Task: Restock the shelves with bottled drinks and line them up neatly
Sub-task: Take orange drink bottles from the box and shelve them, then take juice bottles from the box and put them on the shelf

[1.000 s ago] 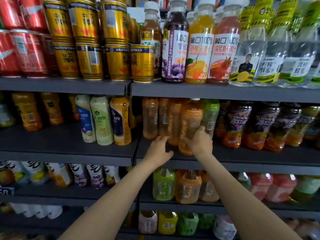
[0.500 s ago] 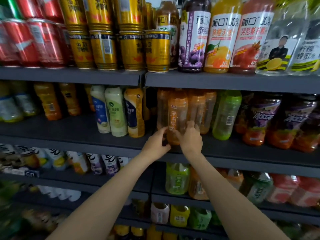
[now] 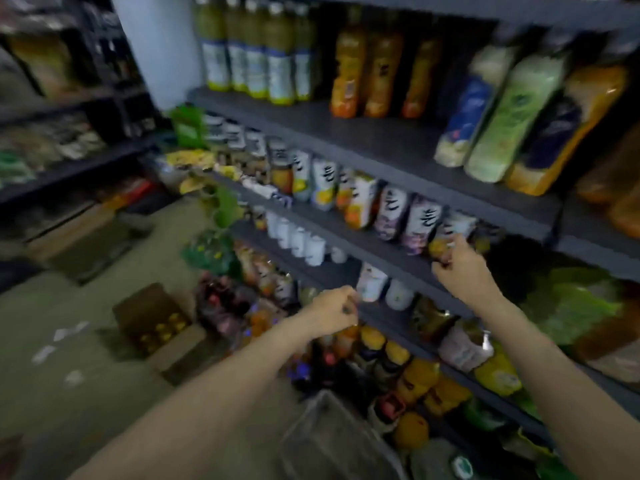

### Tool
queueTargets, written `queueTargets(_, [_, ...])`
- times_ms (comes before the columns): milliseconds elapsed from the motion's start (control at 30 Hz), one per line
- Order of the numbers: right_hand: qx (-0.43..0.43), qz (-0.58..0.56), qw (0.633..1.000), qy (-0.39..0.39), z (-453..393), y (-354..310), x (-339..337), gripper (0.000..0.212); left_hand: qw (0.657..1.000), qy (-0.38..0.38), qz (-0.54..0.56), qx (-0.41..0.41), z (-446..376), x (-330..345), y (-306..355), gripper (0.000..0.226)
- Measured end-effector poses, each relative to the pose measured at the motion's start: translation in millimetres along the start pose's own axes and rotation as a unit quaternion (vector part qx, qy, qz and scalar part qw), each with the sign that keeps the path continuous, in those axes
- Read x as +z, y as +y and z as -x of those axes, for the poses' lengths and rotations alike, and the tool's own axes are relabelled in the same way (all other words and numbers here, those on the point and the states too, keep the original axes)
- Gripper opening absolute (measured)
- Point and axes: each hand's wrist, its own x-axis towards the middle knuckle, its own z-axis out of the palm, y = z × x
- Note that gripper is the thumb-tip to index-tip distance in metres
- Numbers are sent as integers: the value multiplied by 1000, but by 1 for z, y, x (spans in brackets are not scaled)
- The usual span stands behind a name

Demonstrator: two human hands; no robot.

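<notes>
Blurred shop shelves. Right hand fingers curled against bottle; left hand unclear. Likely heavy, slick; grip mid-body.

2 bare, sleeveless forearms

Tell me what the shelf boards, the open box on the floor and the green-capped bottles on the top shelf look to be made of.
Shelf boards: probably painted metal; flat, thin-edged, matte dark grey.
Open box: cardboard, judging by its dull brown flaps folded outward.
Green-capped bottles: likely clear plastic with wrapped paper or film labels; liquid shows through the walls. Blur leaves glass possible.
</notes>
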Motion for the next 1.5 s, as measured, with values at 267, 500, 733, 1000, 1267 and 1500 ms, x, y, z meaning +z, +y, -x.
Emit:
queueTargets(267, [-21, 21, 957, -287, 15, -190, 224, 36, 965, 16, -22, -259, 141, -125, -264, 59])
queueTargets(500, [-147, 55, 914, -374, 7, -319, 347, 28, 875, 168, 155, -426, 256, -200, -431, 32])
queueTargets(733, [-110, 93, 896, -420, -42, -354, 467, 23, 912, 128, 39, -388, 224, -226, -492, 20])
queueTargets(1000, [-43, 135, 866, -479, -115, -370, 641, 28, 911, 108, 32, -397, 139, -264, -618, 21])
queueTargets(1267, [-69, 119, 832, -537, -125, -381, 844, 36, 928, 117, 13, -353, 35, -254, -744, 27])
queueTargets(1500, [-202, 239, 779, -543, -135, -343, 1016, 48, 941, 182, 13, -287, 8, -199, -829, 27])
